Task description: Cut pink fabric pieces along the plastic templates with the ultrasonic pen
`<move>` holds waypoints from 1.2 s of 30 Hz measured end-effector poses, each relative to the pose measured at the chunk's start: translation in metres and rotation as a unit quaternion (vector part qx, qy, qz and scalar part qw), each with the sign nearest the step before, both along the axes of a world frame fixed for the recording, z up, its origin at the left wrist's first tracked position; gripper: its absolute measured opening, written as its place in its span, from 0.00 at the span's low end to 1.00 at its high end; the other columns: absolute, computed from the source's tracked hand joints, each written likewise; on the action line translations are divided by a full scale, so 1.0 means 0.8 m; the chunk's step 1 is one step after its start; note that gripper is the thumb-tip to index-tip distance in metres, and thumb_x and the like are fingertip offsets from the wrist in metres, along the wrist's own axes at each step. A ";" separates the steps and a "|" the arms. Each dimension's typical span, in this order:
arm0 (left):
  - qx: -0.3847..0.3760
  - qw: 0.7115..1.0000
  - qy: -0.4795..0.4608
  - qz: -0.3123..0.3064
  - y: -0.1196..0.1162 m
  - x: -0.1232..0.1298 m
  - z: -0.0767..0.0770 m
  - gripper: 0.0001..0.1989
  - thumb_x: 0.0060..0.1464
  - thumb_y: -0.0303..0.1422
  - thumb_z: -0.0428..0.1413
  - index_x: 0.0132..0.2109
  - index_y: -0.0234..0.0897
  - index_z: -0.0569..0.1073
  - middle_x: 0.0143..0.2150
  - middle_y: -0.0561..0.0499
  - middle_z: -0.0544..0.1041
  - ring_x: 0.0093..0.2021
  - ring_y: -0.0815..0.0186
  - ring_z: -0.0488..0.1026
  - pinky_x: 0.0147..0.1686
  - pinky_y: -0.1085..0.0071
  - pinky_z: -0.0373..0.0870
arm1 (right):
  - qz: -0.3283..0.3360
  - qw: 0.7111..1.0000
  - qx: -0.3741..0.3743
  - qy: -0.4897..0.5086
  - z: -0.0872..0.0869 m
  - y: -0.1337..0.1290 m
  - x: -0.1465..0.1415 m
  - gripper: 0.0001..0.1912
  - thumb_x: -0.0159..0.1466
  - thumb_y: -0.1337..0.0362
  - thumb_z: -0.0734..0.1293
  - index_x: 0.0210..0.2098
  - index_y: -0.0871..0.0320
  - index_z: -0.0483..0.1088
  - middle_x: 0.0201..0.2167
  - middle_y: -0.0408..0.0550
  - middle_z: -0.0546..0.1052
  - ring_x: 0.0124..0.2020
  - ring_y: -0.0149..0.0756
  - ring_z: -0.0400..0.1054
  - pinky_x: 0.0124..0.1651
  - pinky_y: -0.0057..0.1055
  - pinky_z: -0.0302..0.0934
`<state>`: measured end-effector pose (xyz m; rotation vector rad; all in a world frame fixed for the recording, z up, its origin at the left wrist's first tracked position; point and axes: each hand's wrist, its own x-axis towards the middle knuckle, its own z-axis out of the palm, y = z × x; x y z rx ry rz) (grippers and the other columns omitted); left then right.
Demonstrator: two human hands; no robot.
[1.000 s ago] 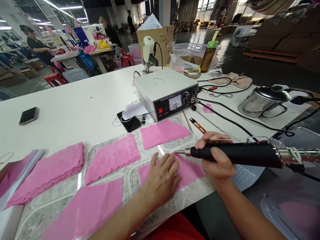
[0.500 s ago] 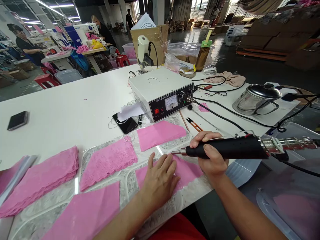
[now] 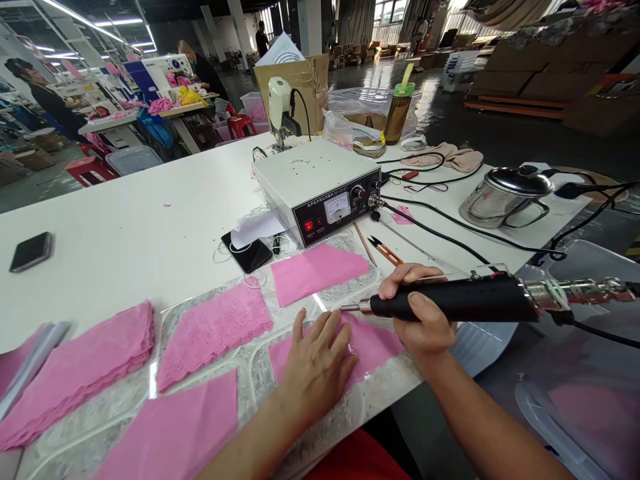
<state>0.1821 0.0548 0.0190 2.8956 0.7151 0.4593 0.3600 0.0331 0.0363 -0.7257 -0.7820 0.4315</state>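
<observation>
**Black handheld tool [image 3: 455, 299] and pink fabric piece [image 3: 377, 343], on a white table [image 3: 125, 233]**

Left hand [image 3: 320, 357]: palm down on the fabric piece, fingers extended and slightly spread, gripping nothing that shows; the underside is hidden.

Pink fabric piece: near the table's front edge, on a marbled sheet [image 3: 345, 291]; plain weave, pale and slightly glossy, its middle covered by the left hand.

Black handheld tool: smooth dark barrel, narrow metal tip pointing left, ribbed metal fittings at the right end. Tip at the fabric's back edge, just beside the left fingertips; contact cannot be told.

Right hand [image 3: 429, 331]: fingers and thumb closed round the barrel, hiding part of it.

Surroundings, left to right: dark phone [image 3: 31, 252], lying apart; thick pink stack [image 3: 95, 373], edges layered; plain pink panel [image 3: 175, 427], partly behind the left forearm; scalloped pink panel [image 3: 215, 333], patterned; black flat device [image 3: 257, 257], partly covered by white paper [image 3: 263, 225]; pink pile [image 3: 320, 272], behind the left hand; grey control box [image 3: 310, 173] with meter and red switch; orange-handled snips [image 3: 386, 252], near the right hand; black cable [image 3: 435, 233], running from the box until the tool hides it; lidded glass pot [image 3: 503, 200].
</observation>
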 end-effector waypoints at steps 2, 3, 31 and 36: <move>0.002 1.000 -0.001 0.000 0.000 0.000 -0.001 0.14 0.64 0.34 0.47 0.53 0.35 0.68 0.57 0.40 0.72 0.56 0.53 0.68 0.60 0.41 0.53 | 0.008 1.000 0.004 -0.003 0.000 0.000 -0.001 0.07 0.54 0.64 0.65 0.33 0.56 0.69 0.30 0.42 0.71 0.23 0.30 0.67 0.28 0.31 0.63; 0.004 1.000 -0.002 0.000 0.000 0.000 -0.001 0.14 0.65 0.34 0.46 0.53 0.35 0.68 0.57 0.40 0.72 0.56 0.53 0.68 0.60 0.41 0.53 | 0.009 1.000 0.005 -0.005 0.000 0.000 -0.001 0.07 0.54 0.65 0.65 0.34 0.56 0.69 0.30 0.42 0.71 0.24 0.30 0.67 0.28 0.31 0.63; 0.070 0.996 -0.047 -0.004 0.002 0.000 -0.010 0.14 0.64 0.35 0.49 0.52 0.35 0.72 0.56 0.42 0.74 0.54 0.55 0.70 0.64 0.48 0.46 | -0.026 0.999 -0.001 0.026 0.013 -0.035 0.029 0.06 0.53 0.64 0.65 0.31 0.57 0.69 0.29 0.43 0.70 0.22 0.29 0.66 0.24 0.30 0.62; 0.066 0.997 -0.032 0.003 -0.001 0.001 -0.010 0.17 0.63 0.39 0.52 0.54 0.37 0.72 0.57 0.42 0.73 0.56 0.53 0.70 0.63 0.46 0.47 | -0.025 0.998 -0.043 0.030 0.011 -0.080 0.056 0.07 0.51 0.65 0.66 0.31 0.57 0.72 0.28 0.45 0.71 0.21 0.30 0.66 0.21 0.30 0.61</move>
